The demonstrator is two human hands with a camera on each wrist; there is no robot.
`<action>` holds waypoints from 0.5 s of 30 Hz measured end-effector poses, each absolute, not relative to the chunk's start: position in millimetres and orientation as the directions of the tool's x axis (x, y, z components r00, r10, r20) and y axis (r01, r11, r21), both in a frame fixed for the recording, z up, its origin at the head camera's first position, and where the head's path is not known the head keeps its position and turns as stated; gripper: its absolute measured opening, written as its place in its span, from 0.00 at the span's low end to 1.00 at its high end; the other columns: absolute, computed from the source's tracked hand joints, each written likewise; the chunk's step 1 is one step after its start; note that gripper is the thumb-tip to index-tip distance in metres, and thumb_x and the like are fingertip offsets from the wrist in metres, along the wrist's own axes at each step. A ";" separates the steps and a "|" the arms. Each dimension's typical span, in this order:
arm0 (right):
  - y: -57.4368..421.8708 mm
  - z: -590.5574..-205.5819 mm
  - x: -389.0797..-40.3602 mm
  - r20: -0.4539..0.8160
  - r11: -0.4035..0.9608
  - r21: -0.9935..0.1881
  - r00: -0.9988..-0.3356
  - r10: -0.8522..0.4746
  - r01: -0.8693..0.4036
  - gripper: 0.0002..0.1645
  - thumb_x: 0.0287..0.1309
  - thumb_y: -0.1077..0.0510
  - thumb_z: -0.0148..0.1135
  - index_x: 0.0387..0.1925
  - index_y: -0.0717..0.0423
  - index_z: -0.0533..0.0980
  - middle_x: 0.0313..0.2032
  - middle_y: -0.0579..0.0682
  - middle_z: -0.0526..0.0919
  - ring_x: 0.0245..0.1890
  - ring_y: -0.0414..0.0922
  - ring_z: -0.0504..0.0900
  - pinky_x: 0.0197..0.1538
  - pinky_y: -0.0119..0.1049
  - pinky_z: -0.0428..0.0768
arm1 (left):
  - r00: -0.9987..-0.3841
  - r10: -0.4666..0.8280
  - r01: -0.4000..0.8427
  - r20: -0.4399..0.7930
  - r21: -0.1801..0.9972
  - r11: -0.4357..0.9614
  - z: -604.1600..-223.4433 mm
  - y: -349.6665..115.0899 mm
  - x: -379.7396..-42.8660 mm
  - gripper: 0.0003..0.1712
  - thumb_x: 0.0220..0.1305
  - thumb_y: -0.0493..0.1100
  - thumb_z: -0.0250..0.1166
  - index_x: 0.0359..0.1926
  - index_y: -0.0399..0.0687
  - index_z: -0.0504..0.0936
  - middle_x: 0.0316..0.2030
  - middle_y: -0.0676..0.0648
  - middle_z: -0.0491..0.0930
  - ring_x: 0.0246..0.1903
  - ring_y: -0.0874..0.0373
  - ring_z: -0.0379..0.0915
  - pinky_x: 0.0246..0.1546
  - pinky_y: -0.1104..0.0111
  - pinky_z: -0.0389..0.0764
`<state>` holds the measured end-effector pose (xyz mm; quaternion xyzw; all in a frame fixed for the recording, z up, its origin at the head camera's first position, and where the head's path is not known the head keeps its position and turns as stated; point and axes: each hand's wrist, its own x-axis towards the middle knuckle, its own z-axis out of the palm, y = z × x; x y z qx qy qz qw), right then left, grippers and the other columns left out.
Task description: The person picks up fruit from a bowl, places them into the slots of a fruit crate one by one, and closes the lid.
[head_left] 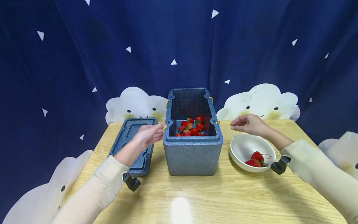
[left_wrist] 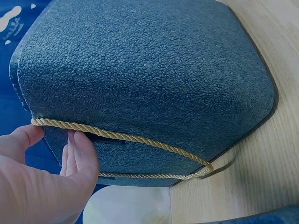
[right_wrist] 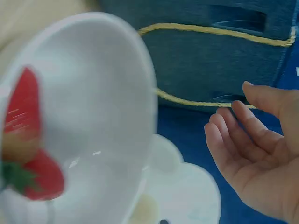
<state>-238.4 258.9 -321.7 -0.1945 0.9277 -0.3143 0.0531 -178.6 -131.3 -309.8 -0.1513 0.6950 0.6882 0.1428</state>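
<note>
A deep blue-grey foam box [head_left: 193, 158] stands lidless in the middle of the table, with several strawberries [head_left: 186, 133] on its floor. My left hand [head_left: 149, 135] is at its left side near the top, fingertips against the wall and thumb up by the rim. A twisted gold cord [left_wrist: 140, 138] passes by those fingertips in the left wrist view. My right hand [head_left: 249, 124] hovers behind the white bowl [head_left: 237, 144], fingers loosely bent and holding nothing. Two strawberries [head_left: 255, 163] lie in that bowl. In the right wrist view, my palm faces the box's right side.
The box's lid [head_left: 149, 155] lies flat on the table left of the box, partly hidden by my left arm. White cloud cutouts [head_left: 260, 101] stand along the table's back edge. A dark blue curtain [head_left: 156, 37] hangs behind.
</note>
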 end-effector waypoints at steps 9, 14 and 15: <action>281.4 -349.4 -222.0 -0.081 0.749 -0.568 -0.883 -0.462 -0.340 0.16 0.55 0.52 0.68 0.41 0.59 0.82 0.37 0.52 0.88 0.38 0.41 0.84 0.36 0.25 0.80 | -0.908 -0.030 -0.418 -0.418 0.908 0.005 -310.8 -130.0 -178.5 0.31 0.66 0.42 0.55 0.67 0.35 0.62 0.63 0.38 0.70 0.59 0.53 0.72 0.64 0.64 0.75; 288.1 -357.0 -216.3 -0.136 0.739 -0.574 -0.850 -0.510 -0.352 0.18 0.53 0.54 0.69 0.41 0.63 0.81 0.33 0.48 0.86 0.34 0.37 0.81 0.36 0.23 0.79 | -0.909 -0.041 -0.414 -0.414 0.910 -0.001 -311.9 -129.2 -178.9 0.31 0.66 0.43 0.55 0.67 0.35 0.63 0.62 0.38 0.70 0.59 0.53 0.71 0.64 0.64 0.75; 289.8 -358.8 -215.1 -0.146 0.735 -0.577 -0.840 -0.522 -0.356 0.18 0.53 0.55 0.69 0.41 0.64 0.80 0.33 0.48 0.85 0.34 0.36 0.80 0.36 0.24 0.79 | -0.910 -0.043 -0.413 -0.413 0.911 0.001 -312.2 -129.1 -179.0 0.31 0.66 0.43 0.55 0.67 0.35 0.63 0.62 0.38 0.70 0.58 0.53 0.71 0.64 0.64 0.75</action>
